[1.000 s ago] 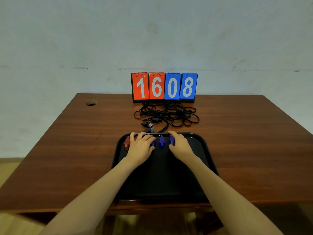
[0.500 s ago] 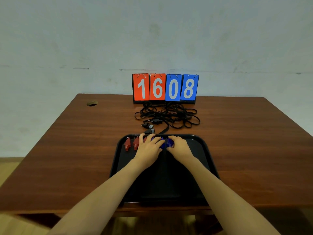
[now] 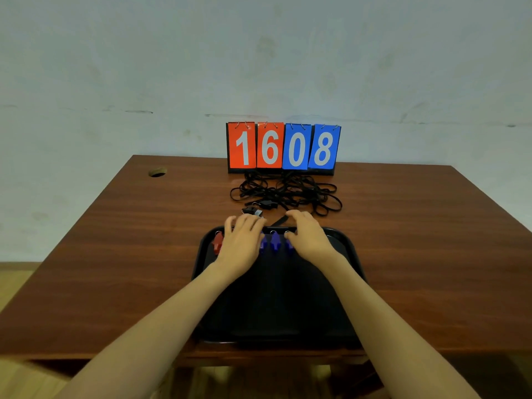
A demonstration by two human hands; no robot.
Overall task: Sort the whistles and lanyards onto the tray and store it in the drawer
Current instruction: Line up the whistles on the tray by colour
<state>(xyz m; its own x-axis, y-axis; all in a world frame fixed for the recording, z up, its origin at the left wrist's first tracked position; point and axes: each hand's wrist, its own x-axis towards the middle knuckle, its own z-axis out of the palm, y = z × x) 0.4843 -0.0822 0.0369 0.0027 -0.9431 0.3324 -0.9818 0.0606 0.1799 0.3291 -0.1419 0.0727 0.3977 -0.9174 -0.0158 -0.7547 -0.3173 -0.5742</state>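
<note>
- Fingers (image 3: 244, 223) of the left hand (image 3: 240, 246) lie spread and loose over the far rim of the black tray (image 3: 276, 312), gripping nothing.
- Right hand (image 3: 309, 239) fingers (image 3: 302, 218) rest relaxed at that same rim, holding nothing that shows.
- A red whistle (image 3: 218, 243) lies in the tray's far left corner, and blue whistles (image 3: 275, 241) lie between the hands.
- Black lanyards (image 3: 288, 192) sit tangled on the tabletop (image 3: 115, 254) beyond the tray, and a black whistle (image 3: 253, 211) lies just past its rim.

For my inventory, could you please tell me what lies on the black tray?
The tray holds one red whistle and at least two blue whistles along its far edge. The left hand and right hand cover part of that row; others beneath cannot be seen.
</note>
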